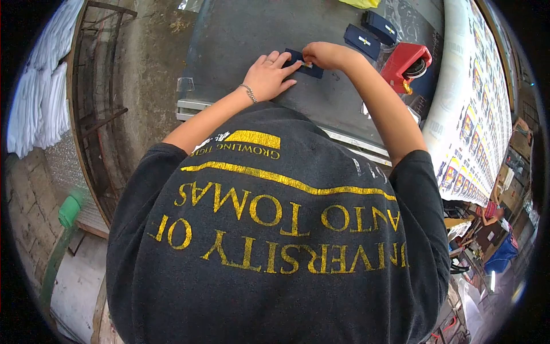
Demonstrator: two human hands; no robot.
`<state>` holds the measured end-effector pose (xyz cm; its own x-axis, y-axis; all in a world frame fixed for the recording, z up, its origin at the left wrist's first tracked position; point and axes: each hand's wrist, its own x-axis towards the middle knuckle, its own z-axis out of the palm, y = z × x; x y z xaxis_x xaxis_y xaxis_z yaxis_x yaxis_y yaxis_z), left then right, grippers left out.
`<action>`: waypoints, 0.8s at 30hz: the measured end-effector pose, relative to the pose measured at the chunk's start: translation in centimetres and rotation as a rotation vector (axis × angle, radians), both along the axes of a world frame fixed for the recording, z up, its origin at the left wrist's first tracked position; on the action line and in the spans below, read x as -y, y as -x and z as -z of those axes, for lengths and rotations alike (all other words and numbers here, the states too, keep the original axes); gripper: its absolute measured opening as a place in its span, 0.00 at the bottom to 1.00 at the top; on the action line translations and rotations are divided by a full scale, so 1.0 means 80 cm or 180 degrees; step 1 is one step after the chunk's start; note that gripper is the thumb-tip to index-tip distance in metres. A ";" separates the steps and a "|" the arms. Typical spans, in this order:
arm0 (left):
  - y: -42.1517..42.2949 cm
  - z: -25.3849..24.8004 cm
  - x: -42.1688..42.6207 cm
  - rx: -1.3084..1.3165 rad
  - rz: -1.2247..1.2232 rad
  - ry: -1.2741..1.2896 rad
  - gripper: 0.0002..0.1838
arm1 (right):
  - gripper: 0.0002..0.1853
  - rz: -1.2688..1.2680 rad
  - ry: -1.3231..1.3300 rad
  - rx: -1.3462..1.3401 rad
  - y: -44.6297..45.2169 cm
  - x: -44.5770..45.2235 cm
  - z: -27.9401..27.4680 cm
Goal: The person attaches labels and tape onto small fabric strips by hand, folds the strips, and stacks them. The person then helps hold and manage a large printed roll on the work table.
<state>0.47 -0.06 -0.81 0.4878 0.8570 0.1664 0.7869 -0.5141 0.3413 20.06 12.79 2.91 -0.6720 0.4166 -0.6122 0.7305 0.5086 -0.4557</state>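
Note:
A small dark navy piece [316,72] with a light, colourful mark at its middle lies flat on the grey work table [229,40]. My left hand [267,77] is open over its left side, fingers spread, with a fingertip touching beside the mark. A ring and a chain bracelet are on this hand and wrist. My right hand [327,55] has its fingers pinched together over the mark on the navy piece; what they hold is hidden under them.
Navy stacks with small labels [362,41] lie at the upper right. Beside them stands a red tape dispenser [405,66]. A large printed roll [452,103] runs along the right side. A metal rack [80,86] and white sheets [40,86] are at left. Another person [490,213] is far right.

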 end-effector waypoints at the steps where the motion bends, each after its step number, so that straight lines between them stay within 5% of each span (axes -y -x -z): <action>1: 0.000 0.000 0.000 -0.0007 -0.0008 -0.0056 0.26 | 0.08 -0.0010 0.0007 0.0001 0.003 -0.002 0.002; 13: 0.000 0.001 -0.001 -0.0001 -0.0009 -0.0104 0.25 | 0.12 -0.0093 -0.0554 0.0256 0.025 0.004 -0.005; 19: 0.001 -0.004 -0.003 0.0000 0.0045 -0.0011 0.24 | 0.31 -0.0600 -0.1779 0.0727 0.038 -0.011 0.002; 22: 0.001 -0.004 -0.003 -0.0030 0.0058 -0.0073 0.24 | 0.48 -0.0695 -0.2190 0.0645 0.033 -0.019 0.004; 24: 0.001 -0.005 -0.003 -0.0022 0.0079 -0.0044 0.24 | 0.46 -0.0529 -0.2320 0.0255 0.016 -0.015 0.000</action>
<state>0.41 0.15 -0.45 0.5099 0.8423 0.1748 0.7762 -0.5381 0.3286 18.80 13.99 2.88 -0.7265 0.6320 -0.2698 0.6345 0.7677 0.0899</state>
